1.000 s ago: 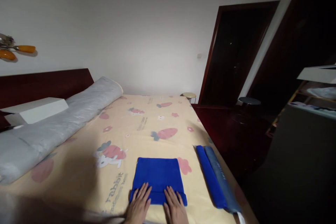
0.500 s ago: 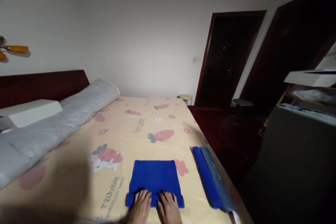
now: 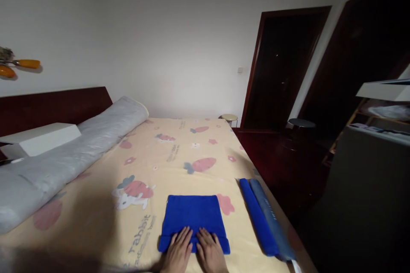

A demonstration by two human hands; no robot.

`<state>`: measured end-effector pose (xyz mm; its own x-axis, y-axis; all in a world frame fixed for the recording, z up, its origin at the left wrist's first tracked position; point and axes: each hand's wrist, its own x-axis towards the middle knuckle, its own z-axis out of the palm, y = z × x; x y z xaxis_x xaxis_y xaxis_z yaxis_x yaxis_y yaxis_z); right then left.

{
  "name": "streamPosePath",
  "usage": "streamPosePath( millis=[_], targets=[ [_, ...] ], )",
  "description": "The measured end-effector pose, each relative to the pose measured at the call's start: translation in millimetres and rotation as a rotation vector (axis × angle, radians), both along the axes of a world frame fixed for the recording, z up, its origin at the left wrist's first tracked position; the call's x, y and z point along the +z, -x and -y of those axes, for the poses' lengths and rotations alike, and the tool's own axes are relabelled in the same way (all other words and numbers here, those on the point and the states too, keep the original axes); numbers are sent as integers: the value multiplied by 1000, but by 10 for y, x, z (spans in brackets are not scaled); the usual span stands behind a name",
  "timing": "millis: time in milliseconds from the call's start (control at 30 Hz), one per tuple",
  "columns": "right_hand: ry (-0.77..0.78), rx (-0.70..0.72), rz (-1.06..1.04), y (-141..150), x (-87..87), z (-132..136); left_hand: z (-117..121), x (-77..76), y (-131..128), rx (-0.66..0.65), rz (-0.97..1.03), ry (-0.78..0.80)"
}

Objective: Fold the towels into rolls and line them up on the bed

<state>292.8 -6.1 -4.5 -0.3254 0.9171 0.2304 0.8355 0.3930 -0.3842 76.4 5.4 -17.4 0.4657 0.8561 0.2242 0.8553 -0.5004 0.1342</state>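
Note:
A blue cloth (image 3: 194,212), looking like a towel, lies flat on the bed with its near edge turned into a thick roll. My left hand (image 3: 179,249) rests palm down on the left part of that roll, fingers stretched forward over it. Beside it, my right hand (image 3: 209,249) lies the same way on the right part, its fingers also extended. Both thumbs point inward, with a small gap between the hands. What is under the palms is hidden.
Two rolled cloths, one blue (image 3: 258,217) and one grey-blue (image 3: 272,217), lie at the bed's right edge. A long grey roll of bedding (image 3: 96,136) and a white box (image 3: 45,138) are on the left. A dark cabinet (image 3: 368,187) stands right.
My fingers have straightened and slid forward over the roll onto the flat cloth. The whole view has shifted slightly, so things appear a little further right.

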Motion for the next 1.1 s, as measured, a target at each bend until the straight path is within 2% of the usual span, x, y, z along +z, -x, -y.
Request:
streamPosePath(
  millis=[100, 167, 200, 267, 367, 433, 500, 567, 667, 733, 867, 933, 1000, 1100],
  targets=[
    [29, -227, 31, -422, -55, -9, 5, 58, 391, 190, -56, 34],
    [26, -309, 46, -648, -55, 16, 43, 137, 600, 282, -62, -8],
    [24, -314, 48, -683, -35, 27, 67, 182, 624, 285, -56, -36],
    [25, -241, 33, -573, 43, 33, 108, 265, 492, 172, -42, -65],
    [49, -5, -8, -186, 175, -16, 102, 318, 90, -91, -39, -38],
    [82, 67, -16, -54, 208, -70, 44, 293, -29, -131, -42, -7],
    [108, -2, -4, -154, 178, -119, -30, 240, 97, -31, -54, 28],
    [111, -147, 20, -416, 108, -142, -84, 188, 391, 107, -75, 46],
    [87, -310, 52, -698, 29, -131, -104, 160, 706, 243, -82, -21],
    [69, -294, 49, -606, 34, -129, -99, 180, 613, 232, -70, -77],
    [80, 11, 4, -82, 87, -222, -166, 221, 21, -45, -55, -71],
    [105, 34, 4, -27, 67, -297, -244, 207, -75, -94, -63, -50],
    [117, -96, 23, -213, 13, -357, -320, 175, 88, 3, -81, -32],
    [99, -322, 50, -621, -52, -390, -380, 152, 500, 236, -102, -46]
  ],
)
